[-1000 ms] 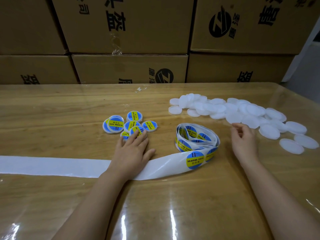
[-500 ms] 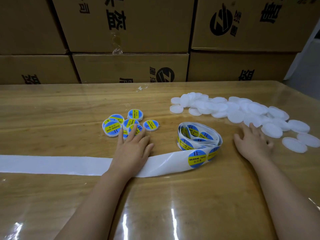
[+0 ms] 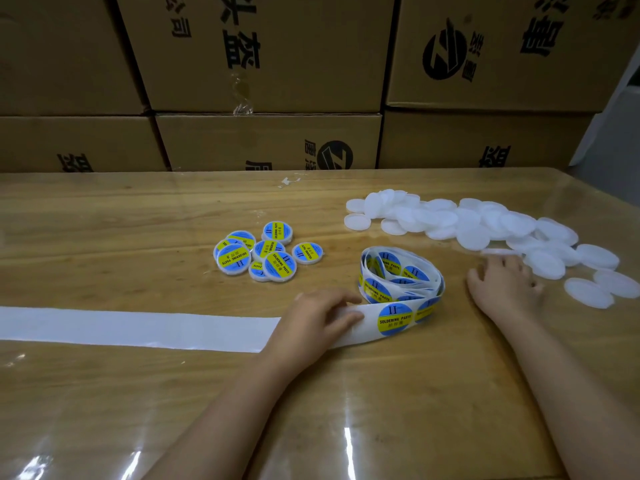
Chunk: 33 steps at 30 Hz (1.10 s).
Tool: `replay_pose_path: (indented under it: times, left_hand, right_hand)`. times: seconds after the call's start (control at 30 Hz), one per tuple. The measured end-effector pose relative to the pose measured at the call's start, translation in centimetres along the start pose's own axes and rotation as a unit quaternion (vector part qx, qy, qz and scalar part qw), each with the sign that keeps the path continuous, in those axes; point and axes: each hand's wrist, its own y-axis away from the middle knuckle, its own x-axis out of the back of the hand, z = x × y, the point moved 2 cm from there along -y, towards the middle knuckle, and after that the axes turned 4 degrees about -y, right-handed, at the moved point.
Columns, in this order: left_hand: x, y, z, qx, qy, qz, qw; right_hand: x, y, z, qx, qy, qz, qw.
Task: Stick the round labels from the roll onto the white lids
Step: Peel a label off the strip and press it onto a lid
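A loosely coiled roll of round blue-and-yellow labels (image 3: 401, 276) lies mid-table. Its empty white backing strip (image 3: 138, 328) runs off to the left. My left hand (image 3: 318, 318) lies over the strip, fingers curled round it just left of the first label (image 3: 396, 318). A heap of plain white lids (image 3: 467, 221) spreads across the right side. My right hand (image 3: 505, 282) lies flat with spread fingers at the heap's near edge, fingertips touching a blurred lid (image 3: 500, 251). Several labelled lids (image 3: 263, 253) sit in a cluster left of the roll.
Stacked cardboard boxes (image 3: 270, 140) form a wall along the table's far edge. The wooden table (image 3: 104, 237) has a glossy clear cover. A small scrap of white film (image 3: 289, 181) lies near the back edge.
My left hand left the labelled lids and came back and right onto the strip, beside the first label. My right hand slid right, to the edge of the lid heap.
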Motion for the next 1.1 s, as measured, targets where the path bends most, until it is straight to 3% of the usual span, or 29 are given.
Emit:
replay_pose_path:
  times: [0.13,0.2,0.37,0.47,0.6,0.77,0.97,1.1]
  left_hand:
    - [0.6,0.0,-0.5,0.033,0.044,-0.024,0.998]
    - [1.2,0.0,-0.7,0.044,0.020,-0.023,0.999]
    - [1.9,0.0,-0.5,0.009,-0.178,-0.010,0.984]
    - [1.5,0.0,0.0,-0.010,-0.219,0.034,0.975]
    - [0.3,-0.3,1.1,-0.032,-0.091,0.033,0.995]
    - [-0.7,-0.1,0.9,0.025,0.047,0.000,0.999]
    - [-0.4,-0.6,0.0,0.154,0.208,-0.014,0.966]
    - [-0.2,-0.8,-0.6,0.183,0.274,-0.026,0.944]
  right_hand:
    - [1.1,0.6,0.4,0.041,-0.113,0.176,0.977]
    - [1.4,0.6,0.7,0.019,-0.133,0.211,0.968]
    - [0.3,-0.1,0.9,0.011,-0.026,-0.007,1.000]
    - [-0.2,-0.2,0.8,0.045,-0.016,0.000,0.999]
    - [0.0,0.1,0.7,0.064,-0.053,0.026,0.996]
    - [0.1,0.1,0.2,0.069,-0.036,0.012,0.997]
    - [0.1,0.4,-0.1,0.086,-0.030,0.022,0.996]
    - [0.1,0.6,-0.3,0.107,-0.051,0.013,0.993]
